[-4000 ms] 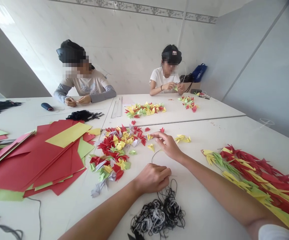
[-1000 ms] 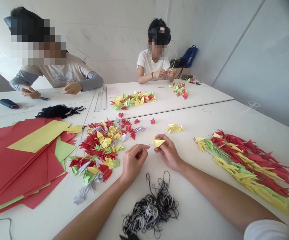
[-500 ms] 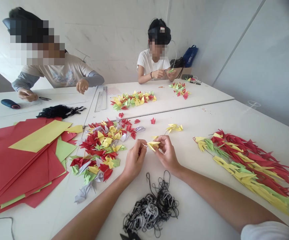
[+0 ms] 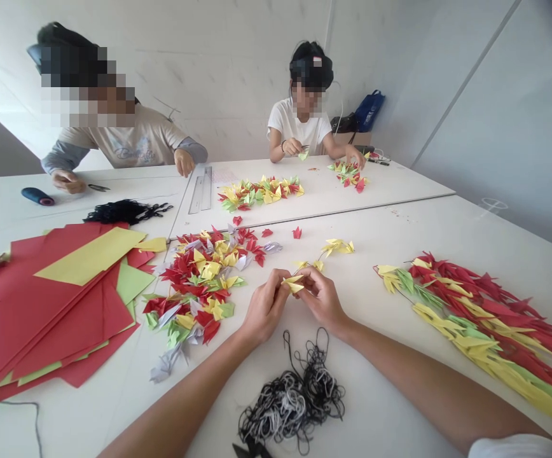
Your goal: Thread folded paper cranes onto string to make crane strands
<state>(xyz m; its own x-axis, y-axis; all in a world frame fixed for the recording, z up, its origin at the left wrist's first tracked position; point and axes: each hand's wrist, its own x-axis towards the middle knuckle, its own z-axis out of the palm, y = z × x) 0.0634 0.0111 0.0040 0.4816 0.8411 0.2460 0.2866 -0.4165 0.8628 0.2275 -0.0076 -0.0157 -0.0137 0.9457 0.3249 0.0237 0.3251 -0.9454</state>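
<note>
My left hand (image 4: 265,310) and my right hand (image 4: 321,298) meet above the white table (image 4: 400,222), both pinching one small yellow folded paper piece (image 4: 293,282). A thin string runs from it to a short chain of yellow folded pieces (image 4: 336,246) lying just beyond. A heap of red, yellow, green and grey folded pieces (image 4: 203,273) lies left of my hands. A tangle of black and grey thread (image 4: 292,397) sits close in front of me.
Long strung garlands of red, yellow and green pieces (image 4: 476,318) lie at the right. Red, yellow and green paper sheets (image 4: 56,299) are stacked at the left. Two other people (image 4: 123,143) (image 4: 304,121) work at the far tables, with more folded pieces (image 4: 259,191), a ruler (image 4: 202,189) and black thread (image 4: 123,211).
My right hand picked a yellow piece from the table and my left hand rose from the thread; both hands have closed together on the piece. The view shifted slightly.
</note>
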